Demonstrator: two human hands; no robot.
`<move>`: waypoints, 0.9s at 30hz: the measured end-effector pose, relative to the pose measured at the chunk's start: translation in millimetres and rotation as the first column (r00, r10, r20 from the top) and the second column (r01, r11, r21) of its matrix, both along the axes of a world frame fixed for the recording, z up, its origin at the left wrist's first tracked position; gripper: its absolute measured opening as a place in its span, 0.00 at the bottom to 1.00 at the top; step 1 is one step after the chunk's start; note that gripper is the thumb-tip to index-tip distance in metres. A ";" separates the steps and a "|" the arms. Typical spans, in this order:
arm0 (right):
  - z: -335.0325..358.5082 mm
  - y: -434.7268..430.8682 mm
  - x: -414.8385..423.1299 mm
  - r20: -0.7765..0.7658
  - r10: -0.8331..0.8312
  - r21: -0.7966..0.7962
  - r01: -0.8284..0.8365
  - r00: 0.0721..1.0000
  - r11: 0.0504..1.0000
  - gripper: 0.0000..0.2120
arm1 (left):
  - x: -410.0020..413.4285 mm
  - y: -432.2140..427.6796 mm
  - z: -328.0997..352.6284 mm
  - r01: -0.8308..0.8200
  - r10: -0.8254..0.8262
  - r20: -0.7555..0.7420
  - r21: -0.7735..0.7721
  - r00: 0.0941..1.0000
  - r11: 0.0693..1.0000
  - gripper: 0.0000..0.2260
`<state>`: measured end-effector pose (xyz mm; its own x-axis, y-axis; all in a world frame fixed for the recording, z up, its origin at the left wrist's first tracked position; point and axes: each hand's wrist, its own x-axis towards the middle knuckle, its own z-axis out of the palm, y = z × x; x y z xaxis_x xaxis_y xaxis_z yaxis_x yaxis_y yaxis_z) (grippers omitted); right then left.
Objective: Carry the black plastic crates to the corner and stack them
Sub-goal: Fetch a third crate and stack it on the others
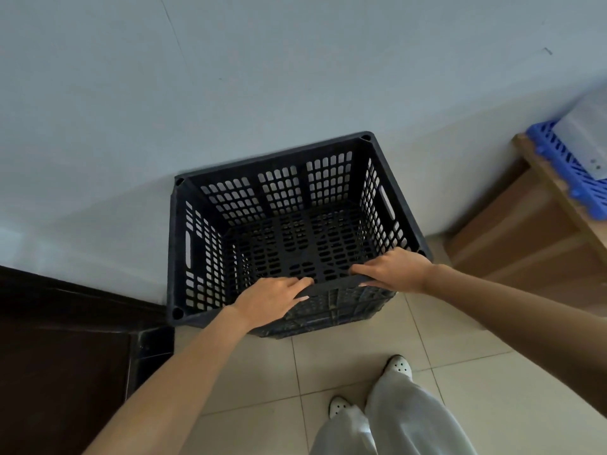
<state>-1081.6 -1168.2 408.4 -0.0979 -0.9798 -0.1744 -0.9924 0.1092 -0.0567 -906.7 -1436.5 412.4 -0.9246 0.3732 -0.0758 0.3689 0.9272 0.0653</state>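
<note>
A black plastic crate [279, 198] with perforated walls and floor stands against the pale wall, empty inside. Through its floor and below its near wall another black crate [331, 318] shows, so it sits on top of that one. My left hand [271, 300] grips the near rim left of its middle, fingers over the edge. My right hand [394, 270] grips the same rim near the right corner.
A dark wooden door or panel [59, 349] fills the lower left beside the crates. Cardboard boxes [525, 241] stand at the right with a blue plastic crate [571, 172] on top. The floor is beige tile [460, 372]; my feet in white shoes stand behind the crates.
</note>
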 end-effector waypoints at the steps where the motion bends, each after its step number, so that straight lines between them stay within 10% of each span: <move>1: 0.9 -0.7 0.0 0.000 -0.010 0.003 0.010 1.000 1.000 0.21 | -1.2 0.4 1.0 -0.007 0.006 -0.006 -0.016 1.000 1.000 0.21; 13: 31.4 8.6 5.1 0.102 -0.229 -0.066 0.237 0.968 0.969 0.33 | -20.6 38.6 21.7 -0.188 0.168 0.125 0.172 0.978 0.967 0.30; 19: 34.7 0.3 -54.6 0.337 -0.694 -0.215 0.769 0.637 0.602 0.30 | -138.3 87.6 41.5 -0.267 0.289 -0.031 0.299 0.957 0.916 0.18; 27: 24.7 -38.5 -128.2 0.465 -0.738 0.033 0.823 0.489 0.567 0.38 | -301.4 72.9 45.2 -0.288 0.305 -0.056 0.207 0.951 0.935 0.16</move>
<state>-1209.7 -1206.7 433.2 -0.8042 -0.5469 -0.2325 -0.3793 0.7736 -0.5077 -1208.0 -1363.6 457.6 -0.9953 0.0804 0.0548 0.0911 0.9676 0.2354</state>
